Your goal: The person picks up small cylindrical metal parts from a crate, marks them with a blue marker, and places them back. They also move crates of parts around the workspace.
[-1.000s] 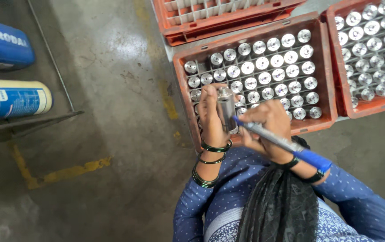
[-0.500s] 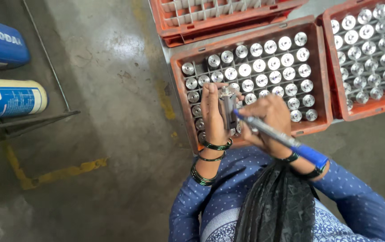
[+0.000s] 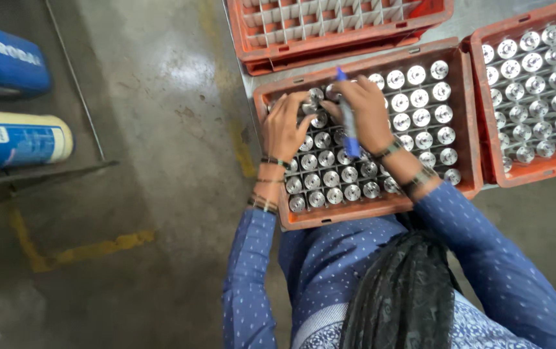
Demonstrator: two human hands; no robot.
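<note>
An orange crate (image 3: 381, 205) holds rows of shiny round metal parts (image 3: 420, 119) standing in cells. My left hand (image 3: 284, 126) reaches into the crate's far-left corner, fingers closed around one metal part (image 3: 310, 103) sitting in or just above its cell. My right hand (image 3: 365, 113) is right beside it over the same corner. It grips a blue marker pen (image 3: 349, 132) that lies along the hand, one end pointing away from me. Bangles circle both wrists, and the blue dotted sleeves come up from the bottom of the view.
A second orange crate (image 3: 536, 171) full of similar metal parts stands to the right. An orange crate with bare dividers (image 3: 342, 39) sits beyond. On the concrete floor at left lie a blue-and-white cylinder (image 3: 16, 139) and a blue object (image 3: 3, 61). A yellow floor line (image 3: 84, 249) runs nearby.
Both hands moved from the crate's near edge to its far-left corner. The metal part held up in my left hand is now down at the crate. The marker swung round to point away.
</note>
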